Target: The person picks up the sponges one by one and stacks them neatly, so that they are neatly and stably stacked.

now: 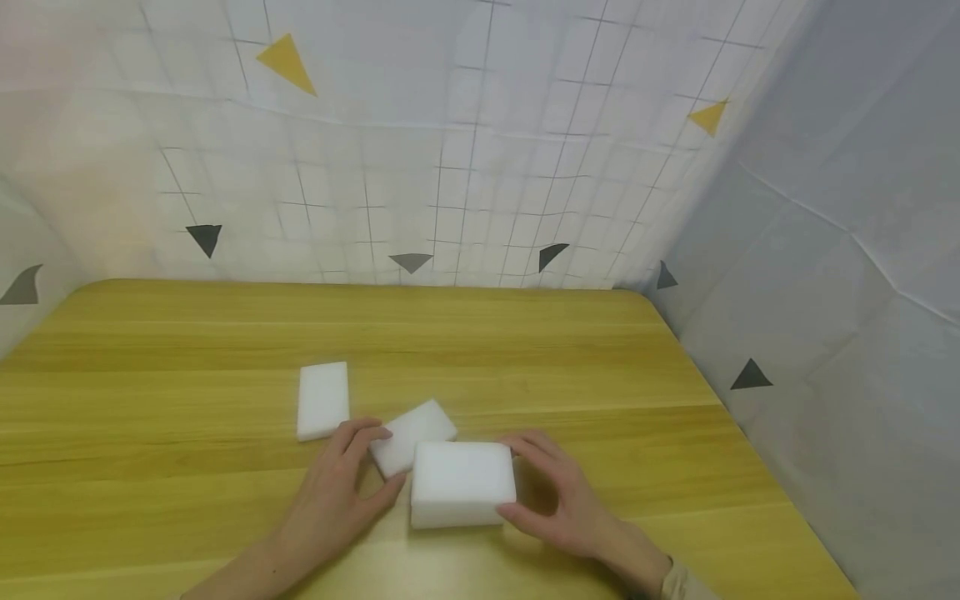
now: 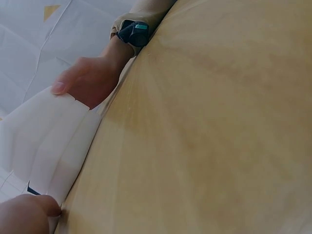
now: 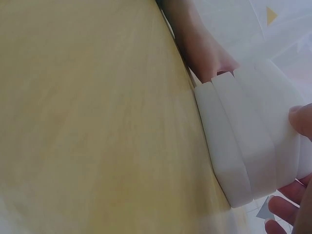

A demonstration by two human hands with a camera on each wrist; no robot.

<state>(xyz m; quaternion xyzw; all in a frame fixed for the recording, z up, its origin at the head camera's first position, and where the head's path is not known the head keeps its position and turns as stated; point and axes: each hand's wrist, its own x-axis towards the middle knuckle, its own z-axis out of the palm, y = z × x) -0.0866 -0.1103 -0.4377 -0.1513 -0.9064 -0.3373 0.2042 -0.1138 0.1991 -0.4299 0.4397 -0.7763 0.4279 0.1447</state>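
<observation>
A stack of white sponges stands near the table's front, its layered sides visible in the right wrist view. My right hand grips the stack's right end, thumb on the near side and fingers at the far side. Just behind and left of the stack, a single white sponge lies askew, partly hidden by it. My left hand holds that sponge's left end between thumb and fingers. Farther left, beyond the left fingertips, another white sponge lies flat by itself.
The wooden table extends to the back and both sides. A white cloth with grid lines and triangles hangs behind it, and a greyish sheet hangs along the right edge. A dark device is strapped on the right wrist.
</observation>
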